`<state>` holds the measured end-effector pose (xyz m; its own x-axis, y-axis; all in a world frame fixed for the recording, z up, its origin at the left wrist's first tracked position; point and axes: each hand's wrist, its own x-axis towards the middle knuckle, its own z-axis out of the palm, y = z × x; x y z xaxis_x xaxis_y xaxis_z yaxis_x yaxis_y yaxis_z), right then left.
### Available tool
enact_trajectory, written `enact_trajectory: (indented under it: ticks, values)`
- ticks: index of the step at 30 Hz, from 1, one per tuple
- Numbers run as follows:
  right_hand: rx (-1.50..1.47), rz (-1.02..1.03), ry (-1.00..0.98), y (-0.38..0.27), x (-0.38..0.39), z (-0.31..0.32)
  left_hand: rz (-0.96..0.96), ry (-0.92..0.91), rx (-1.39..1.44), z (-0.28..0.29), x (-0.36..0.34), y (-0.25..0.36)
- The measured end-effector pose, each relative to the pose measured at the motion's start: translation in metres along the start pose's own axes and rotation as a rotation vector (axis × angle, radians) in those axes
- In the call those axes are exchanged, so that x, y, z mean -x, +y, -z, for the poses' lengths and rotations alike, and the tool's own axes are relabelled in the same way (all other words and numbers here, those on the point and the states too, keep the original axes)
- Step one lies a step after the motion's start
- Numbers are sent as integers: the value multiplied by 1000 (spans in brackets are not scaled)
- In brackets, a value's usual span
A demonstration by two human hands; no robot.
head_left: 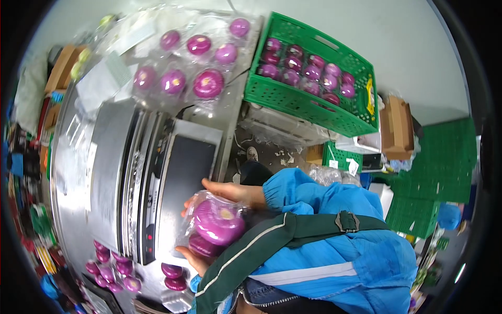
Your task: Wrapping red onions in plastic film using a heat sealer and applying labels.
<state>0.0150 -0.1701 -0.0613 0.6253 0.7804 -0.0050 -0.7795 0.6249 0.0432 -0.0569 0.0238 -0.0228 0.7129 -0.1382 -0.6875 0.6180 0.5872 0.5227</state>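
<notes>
A clear plastic bag of red onions (217, 222) is held between my two hands, in front of the green apron strap. One large onion sits over another in the plastic. My right hand (227, 192) supports it from the upper side, its fingers partly hidden behind the bag. From the lower side my left hand (193, 260) grips the bag, partly covered by it and the strap. Just left of my hands is a metal wrapping machine (185, 162) with a dark flat plate and a control strip with red lights.
Wrapped red onions (208, 83) lie on the steel table (68, 193) beyond the machine. More packs (112, 272) lie at its lower end, with a pair of onions (173, 277) nearer me. A green crate (319, 112) of wrapped onions stands upper right. Cardboard boxes (396, 128) stand behind it.
</notes>
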Motion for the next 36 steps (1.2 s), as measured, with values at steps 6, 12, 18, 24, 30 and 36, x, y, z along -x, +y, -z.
enact_trajectory:
  ticks: [6, 12, 18, 24, 30, 36]
  values:
    - [440, 389, 166, -22, 56, -4, -102, 176, -35, -34, -49, -16]
    - [136, 824, 184, -147, 146, 4, 14, -708, -349, -165, -95, -56]
    - [303, 1260, 726, -249, 384, -36, 218, -458, -522, -240, -135, -97]
    - [307, 1237, 1225, -257, 543, 34, 244, -387, -551, -281, -157, -130]
    - [224, 987, 1672, -245, 615, 139, 252, -409, -603, -311, -167, -143]
    - [102, 1013, 1592, -259, 632, 177, 194, -394, -667, -324, -169, -147]
